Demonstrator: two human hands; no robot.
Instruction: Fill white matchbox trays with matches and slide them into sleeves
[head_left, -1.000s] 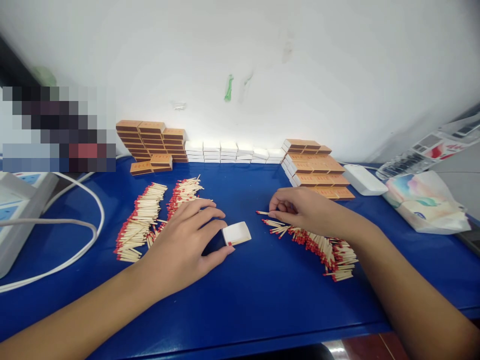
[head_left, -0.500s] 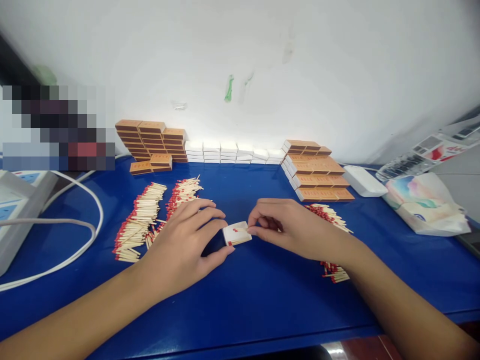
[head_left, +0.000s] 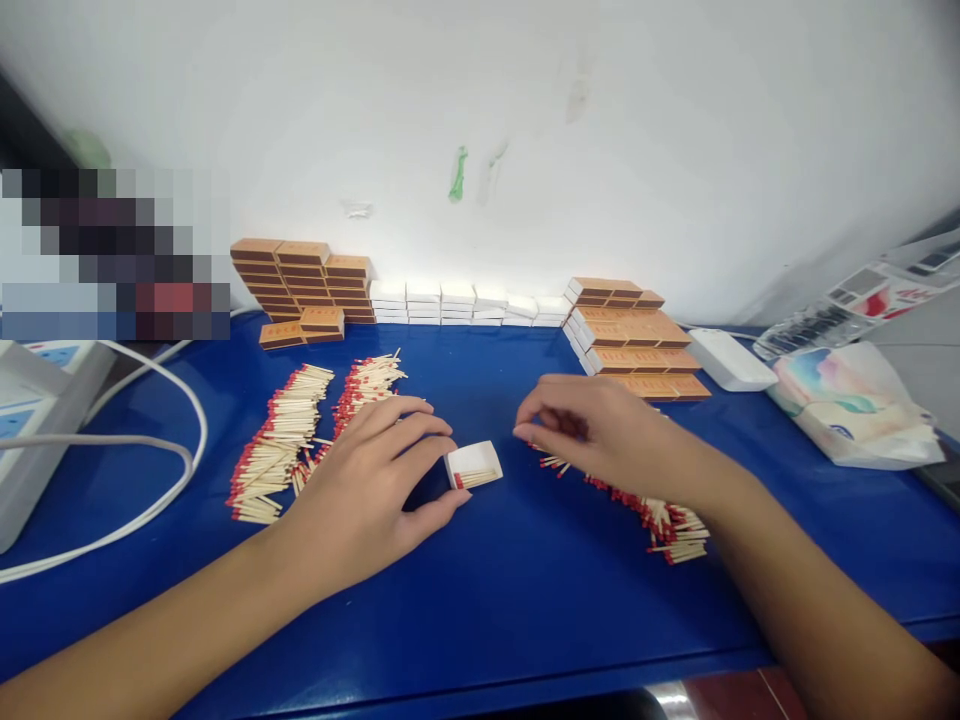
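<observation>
My left hand (head_left: 367,490) rests on the blue table (head_left: 495,600), with thumb and fingertips gripping the left end of a small white matchbox tray (head_left: 475,463). A few red-tipped matches lie in the tray. My right hand (head_left: 600,430) hovers just right of the tray, over the near end of a loose pile of matches (head_left: 660,515). Its fingers are curled together and pointing down, and what they hold, if anything, is hidden. A second, larger spread of matches (head_left: 289,440) lies left of my left hand.
Along the wall stand stacks of orange matchbox sleeves (head_left: 304,280), a row of white trays (head_left: 465,302) and more orange boxes (head_left: 630,340). A white cable (head_left: 172,480) and power strip (head_left: 30,420) lie at the left. A white device (head_left: 731,358) and tissue pack (head_left: 847,405) lie at the right.
My right hand took matches from the right pile to the tray, left them there, and has now drawn back over the pile. My left hand stayed on the tray.
</observation>
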